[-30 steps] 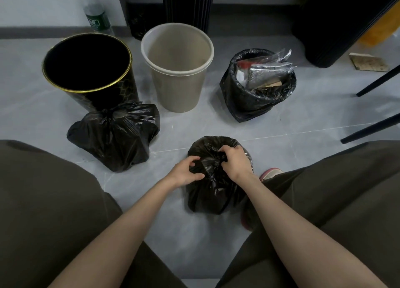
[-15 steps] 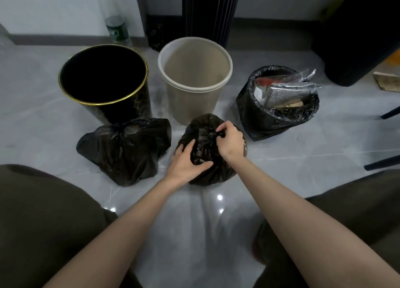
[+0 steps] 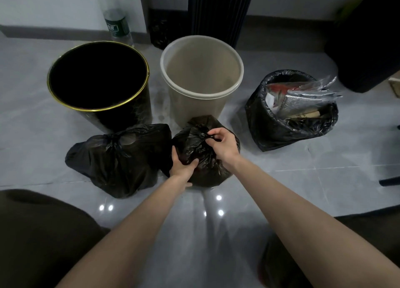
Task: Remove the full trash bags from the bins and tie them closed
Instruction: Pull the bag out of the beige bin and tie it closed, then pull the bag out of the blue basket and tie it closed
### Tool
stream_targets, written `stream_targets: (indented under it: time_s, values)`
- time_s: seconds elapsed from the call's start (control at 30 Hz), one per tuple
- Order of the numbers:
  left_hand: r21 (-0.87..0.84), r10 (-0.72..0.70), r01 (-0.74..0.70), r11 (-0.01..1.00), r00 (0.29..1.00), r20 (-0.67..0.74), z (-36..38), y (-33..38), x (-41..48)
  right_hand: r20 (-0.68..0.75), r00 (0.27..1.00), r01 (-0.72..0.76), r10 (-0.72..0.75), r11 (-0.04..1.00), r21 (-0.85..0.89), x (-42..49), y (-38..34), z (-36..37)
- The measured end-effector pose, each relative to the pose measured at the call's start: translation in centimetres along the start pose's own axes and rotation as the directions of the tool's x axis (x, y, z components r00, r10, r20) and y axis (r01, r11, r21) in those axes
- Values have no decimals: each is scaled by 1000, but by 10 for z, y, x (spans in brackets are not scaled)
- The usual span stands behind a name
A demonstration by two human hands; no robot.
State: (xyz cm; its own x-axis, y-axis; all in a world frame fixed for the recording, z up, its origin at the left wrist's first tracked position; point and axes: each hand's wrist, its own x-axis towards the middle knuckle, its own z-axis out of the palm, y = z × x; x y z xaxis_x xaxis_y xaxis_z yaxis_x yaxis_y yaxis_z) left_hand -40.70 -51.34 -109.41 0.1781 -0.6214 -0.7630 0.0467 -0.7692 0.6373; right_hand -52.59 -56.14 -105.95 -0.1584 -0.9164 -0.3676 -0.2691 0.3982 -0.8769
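Note:
A small black trash bag (image 3: 194, 149) sits on the grey floor in front of the beige bin (image 3: 201, 79). My right hand (image 3: 220, 144) pinches the knot at the bag's top. My left hand (image 3: 181, 168) cups the bag's lower left side, thumb pressed into the plastic. Just to the left lies a second black bag (image 3: 116, 157), tied shut, in front of the black bin with a gold rim (image 3: 97, 79). Both bins stand without liners. At the right a third bin with a black liner (image 3: 287, 118) is full of wrappers and paper.
A plastic bottle (image 3: 116, 25) stands by the wall behind the black bin. A dark ribbed column (image 3: 218, 12) rises behind the beige bin, and a large dark object (image 3: 368, 38) fills the far right. My knees frame the lower corners.
The small bag has moved away from me, from between my knees up to the front of the beige bin. My left hand went from the knot to the bag's side.

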Motion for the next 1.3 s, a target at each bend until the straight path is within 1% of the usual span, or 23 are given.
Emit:
stream_targets:
  time_s: [0.07, 0.2, 0.3, 0.4, 0.53, 0.6, 0.77, 0.93, 1.03, 1.1, 1.2, 1.3]
  values:
    - [-49, 38, -39, 998, 999, -19, -2, 3, 8, 16, 1000, 7, -8, 999, 32, 6, -3, 2]
    - [-80, 87, -92, 993, 994, -63, -10, 11, 21, 48, 999, 20, -25, 995, 101, 16, -4, 12]
    - [-73, 135, -143, 987, 985, -105, -17, 20, 32, 39, 998, 33, -39, 990, 137, 23, -9, 23]
    - [-39, 151, -157, 987, 981, -125, -24, 28, 37, 77, 997, 15, -27, 988, 153, 26, -17, 29]
    - [7, 156, -157, 988, 974, -165, -26, 28, 36, 134, 991, -7, -3, 997, 77, 24, -18, 26]
    - [36, 156, -152, 988, 973, -171, -25, 29, 32, 137, 990, 11, -12, 1000, 13, 20, -17, 22]
    - [85, 169, -156, 984, 971, -172, -24, 38, 17, 135, 990, 44, -39, 998, -35, 7, -19, 9]
    - [196, 248, -210, 958, 948, -199, -20, 50, -10, 124, 991, 61, -50, 994, -89, -9, -26, -15]
    - [218, 308, -271, 937, 939, -155, -14, 61, -30, 91, 994, 69, -59, 991, -112, -18, -32, -41]
    - [221, 352, -322, 921, 929, -113, -7, 71, -44, 56, 996, 80, -72, 984, -162, -22, -36, -64]
    - [233, 422, -407, 883, 906, -15, 10, 85, -63, 4, 996, 85, -89, 937, -340, -28, -39, -104]
    - [238, 462, -473, 848, 881, 102, 29, 96, -77, -57, 994, 48, -90, 854, -518, -27, -33, -144]
